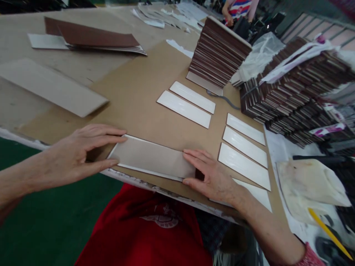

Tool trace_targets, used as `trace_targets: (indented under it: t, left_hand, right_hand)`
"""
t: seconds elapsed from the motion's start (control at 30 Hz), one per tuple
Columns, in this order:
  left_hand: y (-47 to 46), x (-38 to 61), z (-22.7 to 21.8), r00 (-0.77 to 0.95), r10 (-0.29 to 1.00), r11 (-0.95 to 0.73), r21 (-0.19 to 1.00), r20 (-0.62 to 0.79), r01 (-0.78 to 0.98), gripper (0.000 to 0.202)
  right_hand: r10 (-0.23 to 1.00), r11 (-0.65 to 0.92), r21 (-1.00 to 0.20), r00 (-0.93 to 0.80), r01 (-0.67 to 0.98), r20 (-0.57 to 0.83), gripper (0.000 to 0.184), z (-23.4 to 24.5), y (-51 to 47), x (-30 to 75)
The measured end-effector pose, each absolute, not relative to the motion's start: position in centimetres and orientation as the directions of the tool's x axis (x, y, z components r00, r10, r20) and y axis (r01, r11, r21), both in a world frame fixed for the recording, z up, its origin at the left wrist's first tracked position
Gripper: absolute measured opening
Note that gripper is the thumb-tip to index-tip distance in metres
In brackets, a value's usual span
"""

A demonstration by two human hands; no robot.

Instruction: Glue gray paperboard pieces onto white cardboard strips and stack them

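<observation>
A long grey-beige card panel (152, 157) lies on a white-edged sheet near the front edge of the brown cardboard work surface (138, 92). My left hand (80, 155) pinches the panel's left end between thumb and fingers. My right hand (208, 173) rests flat on its right end, fingers stretched out over a dark brown piece just showing underneath. Several white glossy strips (245, 146) lie in rows to the right and behind.
Tall stacks of dark brown covers (219, 55) stand at the back, more of these stacks (299, 88) at the right. Brown folded boards (91, 37) and a grey board (52, 88) lie at the left. A cream cloth (307, 184) sits at right. Another person (240, 9) is at the far end.
</observation>
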State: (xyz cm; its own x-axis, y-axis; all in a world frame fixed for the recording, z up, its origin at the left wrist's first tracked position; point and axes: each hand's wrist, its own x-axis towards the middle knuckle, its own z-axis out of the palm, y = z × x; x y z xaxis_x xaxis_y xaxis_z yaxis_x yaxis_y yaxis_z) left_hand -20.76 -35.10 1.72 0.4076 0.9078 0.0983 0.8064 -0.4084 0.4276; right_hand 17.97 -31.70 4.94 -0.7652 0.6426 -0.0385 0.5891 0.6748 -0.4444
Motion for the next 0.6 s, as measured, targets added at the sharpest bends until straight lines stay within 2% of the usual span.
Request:
trace_targets:
  t: [0.2, 0.6]
  left_hand:
    - [-35.1, -20.5, 1.8, 0.408, 0.904, -0.421, 0.427, 0.127, 0.800, 0.046]
    - [-35.3, -20.1, 2.3, 0.388, 0.917, -0.387, 0.425, 0.087, 0.819, 0.044]
  right_hand:
    - [0.639, 0.675, -0.439, -0.767, 0.594, -0.056, 0.065, 4.8, -32.1, 18.1]
    - [0.613, 0.719, -0.374, -0.788, 0.585, -0.053, 0.062, 4.5, -32.8, 18.2]
